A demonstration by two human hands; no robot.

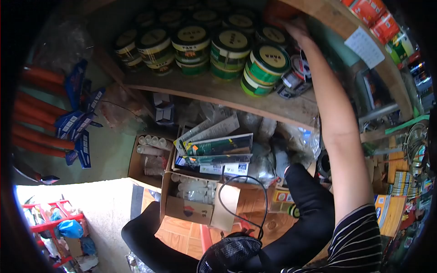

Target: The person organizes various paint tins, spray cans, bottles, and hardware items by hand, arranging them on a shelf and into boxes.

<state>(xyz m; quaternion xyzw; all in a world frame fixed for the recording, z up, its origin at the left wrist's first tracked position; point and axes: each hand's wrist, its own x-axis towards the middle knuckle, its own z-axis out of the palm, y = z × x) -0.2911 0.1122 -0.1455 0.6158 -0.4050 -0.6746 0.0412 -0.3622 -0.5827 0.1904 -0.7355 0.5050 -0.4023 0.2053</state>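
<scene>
My right arm reaches up along the right side to the upper wooden shelf (218, 93). At its far end, my right hand (298, 32) is in shadow beside a reddish-brown object (276, 12) at the back; its fingers are too dark to make out, and I cannot tell whether they touch it. Green and white tubs with dark lids stand in rows on the shelf, some stacked, one of them a front tub (266, 68) left of my forearm. Smaller cans (296, 75) sit partly behind the forearm. My left hand is out of view.
Below the shelf are a carton of packaged tools (218, 148), a box of white rolls (152, 157) and a box of clear containers (193, 189). Orange-handled tools (41, 123) hang at left. A black bag (232, 252) is between my legs. A red rack (59, 218) stands lower left.
</scene>
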